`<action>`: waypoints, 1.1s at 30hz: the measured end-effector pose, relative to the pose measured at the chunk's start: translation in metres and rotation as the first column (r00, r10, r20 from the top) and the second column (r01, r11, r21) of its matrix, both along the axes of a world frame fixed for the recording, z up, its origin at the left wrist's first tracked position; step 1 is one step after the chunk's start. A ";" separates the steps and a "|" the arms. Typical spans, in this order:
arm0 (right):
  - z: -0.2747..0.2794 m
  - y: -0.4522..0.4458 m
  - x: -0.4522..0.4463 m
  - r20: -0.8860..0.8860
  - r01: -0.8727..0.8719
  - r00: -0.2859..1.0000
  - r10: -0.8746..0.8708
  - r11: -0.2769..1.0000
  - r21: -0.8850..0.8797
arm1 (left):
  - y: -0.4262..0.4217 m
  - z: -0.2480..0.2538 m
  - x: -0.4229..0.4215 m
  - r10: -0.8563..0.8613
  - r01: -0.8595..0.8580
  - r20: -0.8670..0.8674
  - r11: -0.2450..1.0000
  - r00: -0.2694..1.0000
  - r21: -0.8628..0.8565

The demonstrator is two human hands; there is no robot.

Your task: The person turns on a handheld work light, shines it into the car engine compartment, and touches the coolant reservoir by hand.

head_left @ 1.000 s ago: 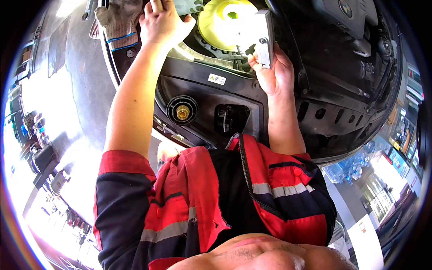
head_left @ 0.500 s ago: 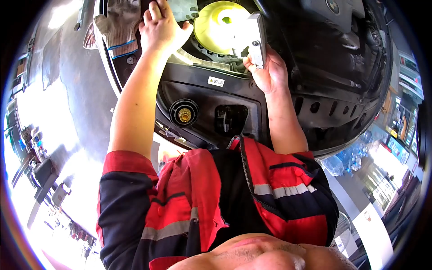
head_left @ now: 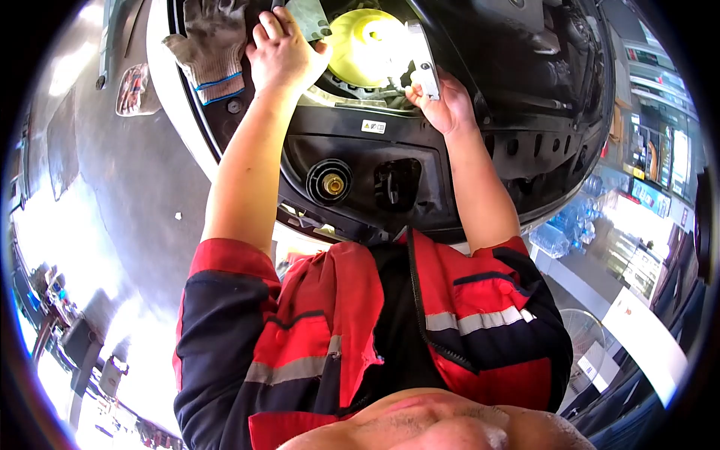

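My right hand grips a slim metal-cased work light by its lower end. The lit lamp glares onto a round yellow cover set in the car's front end, and the glare hides its right side. My left hand lies left of the cover with fingers bent and thumb stretched towards it. Beside those fingers is a grey plate with dark spots along its edge; whether they grip it I cannot tell. A pair of grey work gloves with blue cuff trim lies just left of that hand.
Nearer me, the black front panel carries a warning label, a round cap with a brass-coloured centre and a recess. Plastic bottles stand off to the right. Further right below is a fan.
The view has shifted, so the car's front appears a little further right on the left side. My right hand still holds the work light against the yellow cover's right side. Both hands keep nearly the same places.
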State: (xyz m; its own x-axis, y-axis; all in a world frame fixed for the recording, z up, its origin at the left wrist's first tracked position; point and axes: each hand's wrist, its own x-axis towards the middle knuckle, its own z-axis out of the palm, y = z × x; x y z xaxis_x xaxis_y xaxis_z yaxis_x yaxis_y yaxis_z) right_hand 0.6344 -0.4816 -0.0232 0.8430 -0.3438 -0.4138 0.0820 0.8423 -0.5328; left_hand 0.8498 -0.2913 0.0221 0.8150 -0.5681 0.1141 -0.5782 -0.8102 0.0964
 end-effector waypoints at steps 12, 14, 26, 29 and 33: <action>0.008 0.006 0.001 -0.073 0.018 0.997 -0.022 0.999 -0.049 | 0.006 -0.008 0.006 -0.060 0.060 -0.004 0.996 0.998 -0.062; 0.007 0.005 -0.001 -0.055 0.000 0.998 -0.003 0.999 -0.053 | 0.006 -0.006 0.006 -0.056 0.057 0.005 0.996 0.998 -0.066; 0.000 -0.001 -0.002 0.009 -0.071 0.997 0.071 0.997 -0.023 | 0.008 -0.015 0.008 -0.064 0.067 0.040 0.994 0.997 -0.084; -0.002 -0.003 -0.002 0.009 -0.109 0.994 0.110 0.991 -0.074 | 0.007 -0.017 0.009 -0.053 0.056 0.027 0.993 0.998 -0.102; -0.009 -0.009 -0.003 0.065 -0.132 0.989 0.134 0.991 -0.033 | 0.007 -0.013 0.008 -0.057 0.058 0.021 0.993 0.998 -0.102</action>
